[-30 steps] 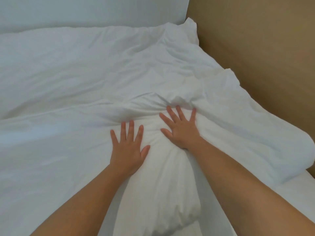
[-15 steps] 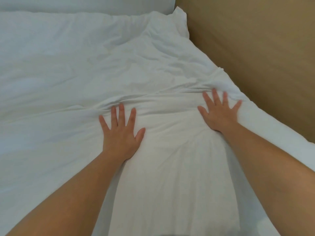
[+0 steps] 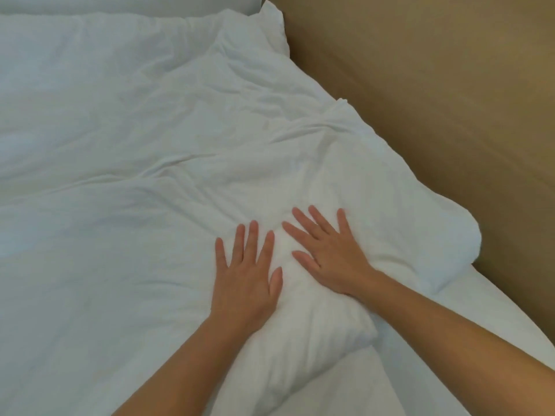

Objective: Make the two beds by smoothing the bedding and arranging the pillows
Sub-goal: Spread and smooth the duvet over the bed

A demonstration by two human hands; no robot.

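A wrinkled white duvet (image 3: 135,145) covers the bed and fills most of the head view. Its thick folded edge (image 3: 390,205) bulges along the right side near the wall. My left hand (image 3: 244,277) lies flat on the duvet with its fingers straight and spread. Just right of it, my right hand (image 3: 329,253) presses flat on the padded fold, fingers straight and pointing up-left. The two hands are close together and hold nothing. A white corner of bedding (image 3: 270,22) sticks up at the far end by the wall.
A tan wall or headboard panel (image 3: 435,100) runs along the bed's right side. The white bottom sheet (image 3: 435,355) shows at the lower right beneath the duvet edge. A pale surface (image 3: 120,3) borders the top of the bed.
My hands had spread apart across the duvet half a second ago; now they are back close together on the fold, and my view has pulled back slightly.
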